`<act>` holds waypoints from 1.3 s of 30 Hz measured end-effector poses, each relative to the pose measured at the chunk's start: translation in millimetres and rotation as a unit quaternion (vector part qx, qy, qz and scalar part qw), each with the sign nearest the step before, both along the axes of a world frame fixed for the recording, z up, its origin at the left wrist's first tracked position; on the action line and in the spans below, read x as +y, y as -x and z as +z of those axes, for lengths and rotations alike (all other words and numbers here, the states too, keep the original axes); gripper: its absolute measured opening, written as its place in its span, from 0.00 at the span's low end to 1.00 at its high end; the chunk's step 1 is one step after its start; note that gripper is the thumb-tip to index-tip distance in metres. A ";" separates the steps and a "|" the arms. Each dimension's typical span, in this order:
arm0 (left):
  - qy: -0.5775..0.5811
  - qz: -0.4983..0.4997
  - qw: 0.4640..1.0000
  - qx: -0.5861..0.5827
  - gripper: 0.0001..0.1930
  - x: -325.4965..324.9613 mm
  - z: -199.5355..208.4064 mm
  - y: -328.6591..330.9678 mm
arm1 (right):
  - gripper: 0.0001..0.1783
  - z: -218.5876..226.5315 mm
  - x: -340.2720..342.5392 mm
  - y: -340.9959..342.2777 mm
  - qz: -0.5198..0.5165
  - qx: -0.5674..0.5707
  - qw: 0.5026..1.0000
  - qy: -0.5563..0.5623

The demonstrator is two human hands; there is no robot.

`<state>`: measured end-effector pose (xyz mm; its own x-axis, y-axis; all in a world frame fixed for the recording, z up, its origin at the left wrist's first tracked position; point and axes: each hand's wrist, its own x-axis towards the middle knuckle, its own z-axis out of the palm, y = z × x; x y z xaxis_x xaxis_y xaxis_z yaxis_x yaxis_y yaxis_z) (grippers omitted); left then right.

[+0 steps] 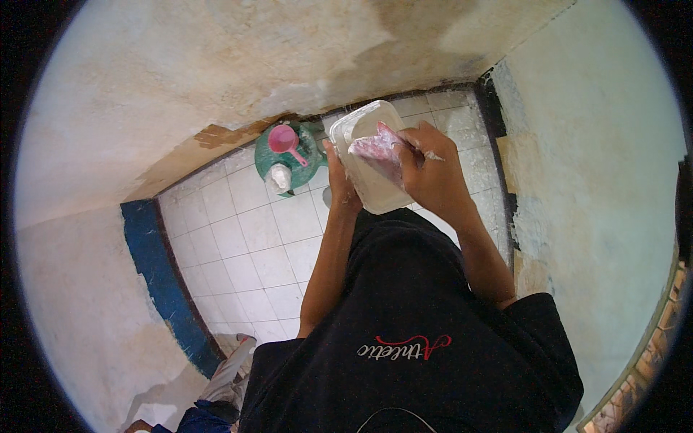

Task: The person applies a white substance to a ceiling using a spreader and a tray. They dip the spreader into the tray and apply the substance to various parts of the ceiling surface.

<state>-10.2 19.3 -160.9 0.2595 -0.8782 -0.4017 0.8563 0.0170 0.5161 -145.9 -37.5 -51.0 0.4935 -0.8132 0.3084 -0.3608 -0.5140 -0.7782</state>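
Observation:
My left hand (342,182) grips the left side of a white rectangular plastic tub (378,205), held up in front of me at a tilt. Pale residue coats the tub's rim and walls. In my right hand (439,164) is a flat pink scraper (381,147), smeared with white paste, its blade over the tub's opening. The fingers are closed round its upper edge, and white paste sticks to them. How much paste lies in the tub is hard to make out.
A green plastic stool (263,160) stands by the far wall. On it are a pink dipper (283,137) and a white lump or bag (279,177). White floor tiles (253,224) lie below. Patchy walls (216,79) enclose the corner. Another person's clothing (216,404) shows at lower left.

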 end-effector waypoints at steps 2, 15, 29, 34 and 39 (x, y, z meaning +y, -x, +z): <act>0.003 0.006 1.000 -0.013 0.39 0.2 -0.1 1.8 | 0.07 2.8 7.7 -0.2 -0.004 -0.001 1.000 -0.015; 0.018 0.028 0.999 -0.028 0.39 6.1 -2.6 14.2 | 0.08 -14.3 9.8 -4.5 -0.035 -0.024 0.997 0.059; -0.004 0.027 0.996 -0.084 0.40 9.3 1.7 17.9 | 0.10 -20.0 9.8 -8.8 -0.061 -0.008 0.991 0.115; 0.059 0.039 0.997 -0.030 0.43 9.5 -11.4 22.7 | 0.10 -13.4 16.9 -22.4 -0.050 0.099 0.986 0.124; 0.047 0.021 0.998 0.020 0.45 10.7 -11.2 30.3 | 0.11 -6.1 7.8 -16.6 -0.042 0.108 0.990 0.087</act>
<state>-40.4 30.0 -172.1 0.2827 -0.9013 -0.3283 0.8734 0.1003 0.4766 -129.3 -29.7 -57.1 0.4964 -0.7978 0.3421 -0.5553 -0.5948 -0.5813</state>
